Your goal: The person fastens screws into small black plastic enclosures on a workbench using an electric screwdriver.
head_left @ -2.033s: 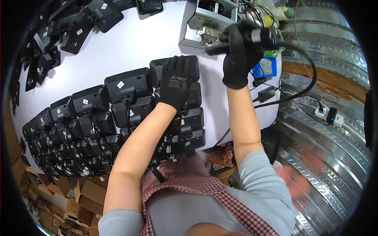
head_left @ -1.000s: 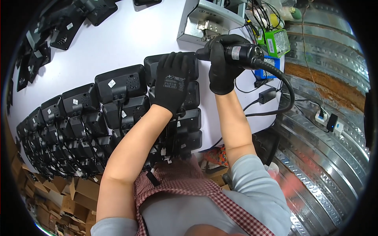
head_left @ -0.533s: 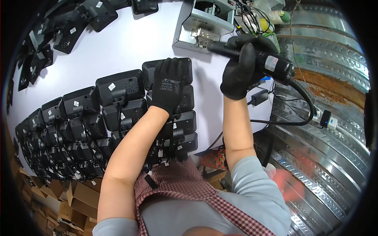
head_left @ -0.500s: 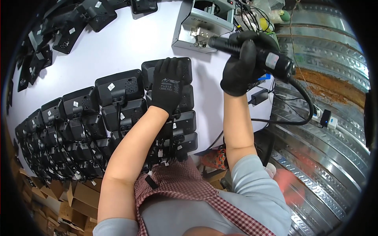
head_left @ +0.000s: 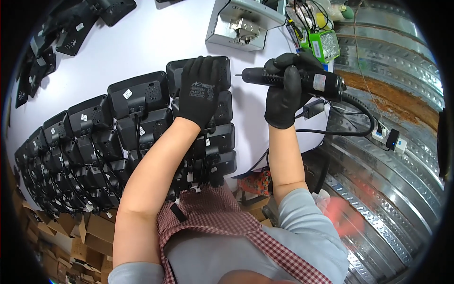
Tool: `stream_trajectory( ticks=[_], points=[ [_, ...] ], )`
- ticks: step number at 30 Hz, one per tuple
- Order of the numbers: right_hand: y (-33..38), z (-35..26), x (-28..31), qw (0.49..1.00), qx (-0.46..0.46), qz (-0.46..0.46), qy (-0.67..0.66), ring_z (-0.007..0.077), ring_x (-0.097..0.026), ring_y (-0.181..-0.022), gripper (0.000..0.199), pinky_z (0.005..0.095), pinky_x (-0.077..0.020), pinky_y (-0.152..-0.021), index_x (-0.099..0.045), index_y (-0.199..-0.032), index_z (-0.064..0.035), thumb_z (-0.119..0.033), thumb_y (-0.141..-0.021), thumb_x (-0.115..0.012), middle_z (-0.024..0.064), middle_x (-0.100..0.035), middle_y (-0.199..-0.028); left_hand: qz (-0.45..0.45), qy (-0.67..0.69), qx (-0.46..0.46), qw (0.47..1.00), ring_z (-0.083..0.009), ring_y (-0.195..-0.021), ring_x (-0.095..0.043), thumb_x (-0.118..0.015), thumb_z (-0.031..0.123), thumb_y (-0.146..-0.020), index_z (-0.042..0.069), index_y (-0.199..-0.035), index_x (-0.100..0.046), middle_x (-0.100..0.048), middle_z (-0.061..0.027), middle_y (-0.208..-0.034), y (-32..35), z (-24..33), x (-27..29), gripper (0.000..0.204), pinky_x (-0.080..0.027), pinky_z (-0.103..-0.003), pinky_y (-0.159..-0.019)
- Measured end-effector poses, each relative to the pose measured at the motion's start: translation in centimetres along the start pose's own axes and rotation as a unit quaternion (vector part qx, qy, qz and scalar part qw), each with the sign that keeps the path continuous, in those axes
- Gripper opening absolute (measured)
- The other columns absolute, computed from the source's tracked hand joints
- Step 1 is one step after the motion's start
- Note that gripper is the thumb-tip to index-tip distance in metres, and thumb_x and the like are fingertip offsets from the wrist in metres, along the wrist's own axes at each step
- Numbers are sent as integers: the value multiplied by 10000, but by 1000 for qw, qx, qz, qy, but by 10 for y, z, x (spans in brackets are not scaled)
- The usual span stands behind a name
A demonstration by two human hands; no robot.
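Note:
My left hand (head_left: 200,92), in a black glove, lies flat on a black plastic housing (head_left: 223,71) at the far right end of the rows. Its fingers stretch out over the back of the housing, with the palm across the parts nearer me. In my right hand (head_left: 287,90), also gloved, is a black electric screwdriver (head_left: 326,83), held sideways with my fingers wrapped around its body. Its thin bit points left, a short way from the housing's right edge and apart from it. A cable runs from the tool's right end.
Several similar black housings (head_left: 137,97) with cords fill the table's left and near side. More black parts (head_left: 73,38) lie at the far left. A grey metal box (head_left: 239,28) stands at the back, near a green box of small metal pieces (head_left: 326,45). Ridged metal sheeting (head_left: 397,142) lies right.
The screwdriver has come away from the grey metal box, nearer me, and its bit now shows beside the housing. My left hand stays on the same housing. The whole view has shifted slightly.

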State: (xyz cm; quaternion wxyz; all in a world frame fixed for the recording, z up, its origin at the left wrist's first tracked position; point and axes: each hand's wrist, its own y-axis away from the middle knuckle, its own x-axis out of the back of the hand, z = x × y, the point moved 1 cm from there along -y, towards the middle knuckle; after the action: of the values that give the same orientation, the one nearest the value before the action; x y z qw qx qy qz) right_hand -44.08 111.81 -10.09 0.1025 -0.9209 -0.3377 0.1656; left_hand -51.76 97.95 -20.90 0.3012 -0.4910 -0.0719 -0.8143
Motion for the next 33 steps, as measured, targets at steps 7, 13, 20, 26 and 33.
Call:
stream_trajectory(
  ticks=[7,13,20,26,33],
  points=[
    [28,6,14,999,-38,19,9,208,-635,-810,349,419,-573,-736,-555,-1246,-89,-121,-923,-683,107,-671,-967,0,-1,-5,1000,-394,-1361,-448,-704,205,-887,3,-1404,-492,-513,-200,-1422,-1,0,1,594,-306,-529,-1186],
    [34,10,14,999,-34,8,20,202,-632,-815,347,418,-570,-734,-547,-1236,-87,-109,-917,-683,101,-663,-968,11,-11,-2,1000,-342,-1349,-474,-705,217,-862,16,-1378,-526,-539,-169,-1389,-2,1,2,582,-310,-498,-1188],
    [39,18,15,999,-38,15,29,201,-642,-826,366,423,-574,-752,-533,-1249,-96,-101,-916,-684,102,-666,-977,0,9,1,1000,-377,-1366,-452,-705,191,-871,15,-1409,-505,-520,-182,-1421,-2,0,2,600,-306,-521,-1189],
    [44,23,13,998,-45,31,30,225,-656,-809,320,429,-577,-759,-534,-1203,-77,-59,-910,-661,114,-671,-946,18,-8,-7,1000,-345,-1334,-486,-715,207,-846,6,-1367,-528,-552,-164,-1362,-3,0,2,589,-322,-497,-1180],
    [47,32,10,993,21,-94,75,229,-635,-719,249,407,-558,-694,-492,-1063,-19,83,-851,-574,138,-634,-825,6,1,-3,1000,-347,-1339,-487,-704,205,-854,4,-1369,-531,-555,-173,-1372,-3,-1,1,580,-319,-500,-1180]
  ],
)
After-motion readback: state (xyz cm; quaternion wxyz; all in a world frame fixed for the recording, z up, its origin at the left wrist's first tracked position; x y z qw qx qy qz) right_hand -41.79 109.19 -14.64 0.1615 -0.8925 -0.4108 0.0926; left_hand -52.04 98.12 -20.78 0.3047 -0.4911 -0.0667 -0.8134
